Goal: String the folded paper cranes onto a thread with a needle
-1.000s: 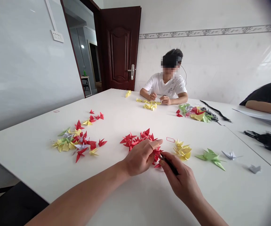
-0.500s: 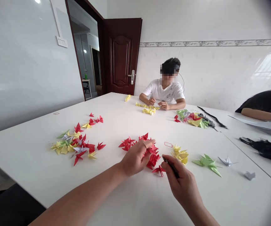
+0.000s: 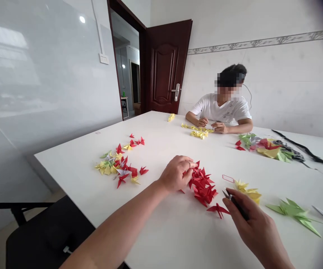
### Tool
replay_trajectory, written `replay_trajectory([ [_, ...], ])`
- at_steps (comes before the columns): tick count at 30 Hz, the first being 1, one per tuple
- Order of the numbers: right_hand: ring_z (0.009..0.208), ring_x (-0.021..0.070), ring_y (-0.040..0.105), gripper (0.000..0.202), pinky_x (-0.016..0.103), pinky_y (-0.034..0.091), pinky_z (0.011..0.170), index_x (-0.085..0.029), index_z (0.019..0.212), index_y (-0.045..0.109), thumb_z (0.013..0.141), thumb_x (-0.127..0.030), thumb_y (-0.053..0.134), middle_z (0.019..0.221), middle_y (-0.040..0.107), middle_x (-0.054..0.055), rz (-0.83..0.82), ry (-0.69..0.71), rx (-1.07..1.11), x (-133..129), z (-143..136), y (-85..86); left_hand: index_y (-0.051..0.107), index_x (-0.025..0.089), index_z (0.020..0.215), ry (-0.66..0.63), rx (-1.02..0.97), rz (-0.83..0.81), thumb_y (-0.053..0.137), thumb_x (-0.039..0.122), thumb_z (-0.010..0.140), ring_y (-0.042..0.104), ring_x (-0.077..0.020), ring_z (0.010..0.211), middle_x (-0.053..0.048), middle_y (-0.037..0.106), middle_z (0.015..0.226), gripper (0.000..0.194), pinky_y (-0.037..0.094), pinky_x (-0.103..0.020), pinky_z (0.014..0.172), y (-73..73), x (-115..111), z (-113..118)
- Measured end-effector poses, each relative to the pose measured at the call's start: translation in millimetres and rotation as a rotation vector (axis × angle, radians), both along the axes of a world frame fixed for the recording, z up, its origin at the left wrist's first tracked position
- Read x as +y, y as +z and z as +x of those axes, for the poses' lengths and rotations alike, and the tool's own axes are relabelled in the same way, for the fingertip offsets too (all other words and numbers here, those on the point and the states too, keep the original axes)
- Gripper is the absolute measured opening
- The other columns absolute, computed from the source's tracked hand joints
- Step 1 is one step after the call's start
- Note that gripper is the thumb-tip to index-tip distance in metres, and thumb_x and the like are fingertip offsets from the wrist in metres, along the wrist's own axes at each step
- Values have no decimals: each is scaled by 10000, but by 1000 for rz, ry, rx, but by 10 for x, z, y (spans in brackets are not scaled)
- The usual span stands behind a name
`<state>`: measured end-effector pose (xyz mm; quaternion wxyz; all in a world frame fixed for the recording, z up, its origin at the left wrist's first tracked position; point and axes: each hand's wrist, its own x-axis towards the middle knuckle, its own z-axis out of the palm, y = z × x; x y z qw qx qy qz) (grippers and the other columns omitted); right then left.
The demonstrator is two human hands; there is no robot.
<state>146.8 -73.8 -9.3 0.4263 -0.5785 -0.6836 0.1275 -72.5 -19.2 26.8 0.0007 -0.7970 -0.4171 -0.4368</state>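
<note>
My left hand [image 3: 177, 173] rests at the left side of a heap of red paper cranes [image 3: 202, 183], its fingers curled against the nearest ones. Part of the heap is hidden under those fingers. In my right hand [image 3: 251, 216] is a small black-handled tool [image 3: 239, 209] with a pointed metal tip; its exact kind is hard to make out. That tip points toward the heap, just above a single red crane [image 3: 219, 210]. Close behind the right hand lie yellow paper cranes [image 3: 248, 191]. A green paper crane [image 3: 294, 213] lies farther right.
A mixed group of paper cranes [image 3: 119, 166] lies to the left on the white table [image 3: 161, 145]. Across it, a person [image 3: 221, 108] handles yellow folded paper [image 3: 199, 133]. Cranes and black cords [image 3: 289, 149] lie at the far right. A black chair [image 3: 46, 235] stands lower left.
The view has swung left, so everything sits farther right in it. My left hand has shifted to the heap's left side, and the red cranes there now lie closer together. My right hand keeps the tool.
</note>
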Motion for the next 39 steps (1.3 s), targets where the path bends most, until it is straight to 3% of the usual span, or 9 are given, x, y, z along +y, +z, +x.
replay_trajectory([
  [4, 765, 195, 650, 393, 238, 496, 634, -245, 995, 616, 772, -545, 495, 909, 697, 44, 45, -13, -16, 31, 18, -22, 588, 218, 1093, 448, 238, -549, 528, 234, 774, 547, -169, 1061, -50, 580, 1183, 325, 420, -257, 922, 391, -73, -498],
  [6, 729, 187, 648, 395, 234, 496, 619, -243, 983, 620, 758, -549, 511, 883, 698, 42, 46, -1, -26, 54, 37, -34, 594, 199, 1077, 564, 301, -700, 607, 260, 685, 565, -235, 1031, -86, 583, 1178, 398, 453, -309, 844, 504, -112, -759],
  [12, 754, 172, 643, 378, 212, 483, 604, -233, 1010, 616, 774, -509, 510, 831, 686, 28, -6, -7, -10, 37, 35, -5, 643, 180, 952, 656, 396, -1021, 670, 110, 499, 636, -229, 654, -83, 695, 869, 459, 468, -305, 590, 431, -28, -1056],
  [16, 735, 155, 624, 358, 214, 471, 623, -231, 989, 613, 793, -501, 484, 846, 679, 20, -22, -5, 13, -11, -17, 49, 631, 215, 997, 539, 358, -920, 623, 138, 602, 631, -191, 812, -55, 663, 1020, 402, 476, -255, 689, 400, 1, -887],
  [22, 748, 168, 623, 336, 238, 476, 657, -202, 991, 608, 808, -459, 492, 836, 678, 40, 37, 93, 10, -30, -54, 75, 479, 178, 1235, -37, -52, -472, 550, 220, 762, 608, -135, 852, -63, 617, 1040, 481, 491, -233, 779, 258, -134, -215],
  [26, 681, 139, 601, 297, 222, 473, 622, -196, 1006, 594, 855, -410, 454, 807, 661, 28, 80, 153, -5, -88, -95, 106, 504, 184, 1207, -250, -34, -352, 559, 144, 752, 577, -168, 967, -74, 595, 1048, 461, 498, -259, 808, 67, -236, 158],
  [30, 631, 126, 586, 270, 218, 472, 584, -189, 1037, 579, 866, -358, 457, 797, 654, 25, 116, 239, -63, -110, -97, 113, 457, 202, 1249, -355, 4, -256, 555, 152, 780, 545, -185, 1040, -63, 600, 1021, 483, 484, -306, 862, -40, -259, 235],
  [34, 638, 128, 597, 243, 215, 469, 568, -181, 1022, 580, 865, -326, 464, 821, 665, 35, 130, 258, -78, -96, -88, 97, 410, 205, 1280, -362, -37, -230, 558, 177, 798, 574, -167, 961, -65, 596, 1009, 505, 510, -285, 785, -69, -246, 223],
  [39, 682, 134, 621, 218, 219, 480, 589, -200, 1010, 575, 871, -312, 451, 870, 680, 29, 101, 237, -81, -80, -99, 100, 447, 214, 1225, -391, -24, -113, 540, 168, 817, 567, -169, 992, -87, 588, 1122, 421, 488, -312, 854, -72, -265, 254],
])
